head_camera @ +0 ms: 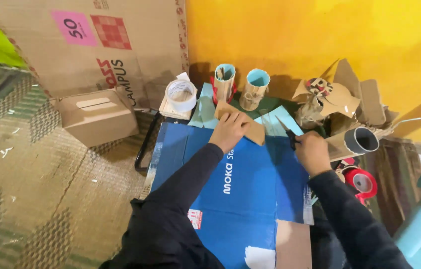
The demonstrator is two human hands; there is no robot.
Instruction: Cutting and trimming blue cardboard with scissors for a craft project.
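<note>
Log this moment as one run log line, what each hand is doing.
left hand: pressing brown cardboard piece | right hand: holding scissors | surface: blue cardboard sheet | nearby: red tape roll

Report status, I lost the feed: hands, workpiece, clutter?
Left hand pressing brown cardboard piece onto blue cardboard sheet. Right hand gripping scissors. Decorated tubes and tape roll behind.
</note>
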